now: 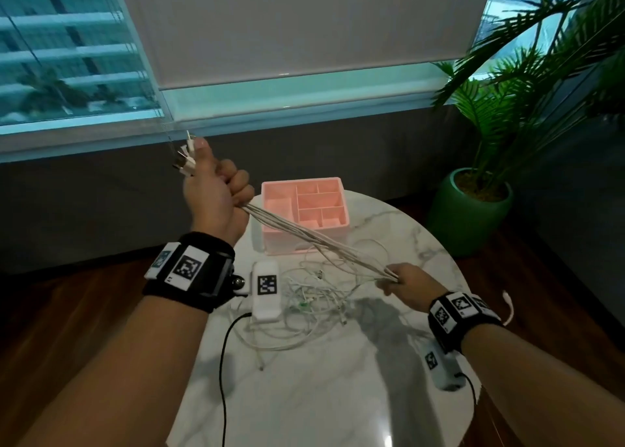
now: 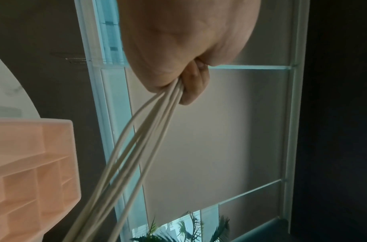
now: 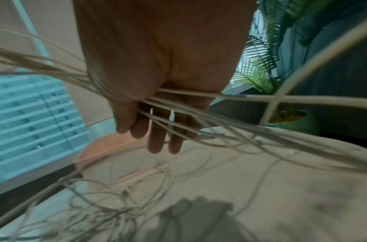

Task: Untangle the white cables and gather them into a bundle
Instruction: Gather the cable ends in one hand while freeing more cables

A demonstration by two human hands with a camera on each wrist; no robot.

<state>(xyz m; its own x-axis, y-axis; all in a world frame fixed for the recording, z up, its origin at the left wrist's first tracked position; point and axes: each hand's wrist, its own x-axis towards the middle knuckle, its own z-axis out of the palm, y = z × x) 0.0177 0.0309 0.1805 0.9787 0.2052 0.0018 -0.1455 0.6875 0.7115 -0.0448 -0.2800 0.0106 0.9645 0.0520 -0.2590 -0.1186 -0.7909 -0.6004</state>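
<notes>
Several white cables [image 1: 314,237] stretch taut between my two hands above a round marble table [image 1: 321,396]. My left hand [image 1: 216,189] is raised over the table's far left edge and grips them in a fist, their plug ends [image 1: 186,156] sticking out above the thumb. The left wrist view shows that fist [image 2: 178,49] with the cables [image 2: 137,131] leaving it downward. My right hand [image 1: 399,281] is low on the right and pinches the same strands; in its wrist view the cables [image 3: 302,98] cross the fingers [image 3: 157,140] under the thumb. The rest lies as a loose tangle [image 1: 311,298] on the table.
A pink compartment organizer [image 1: 304,206] stands at the table's far edge, behind the tangle. A potted palm in a green pot [image 1: 470,216] is on the floor to the right. A window with blinds and a dark wall run behind. Wood floor surrounds the table.
</notes>
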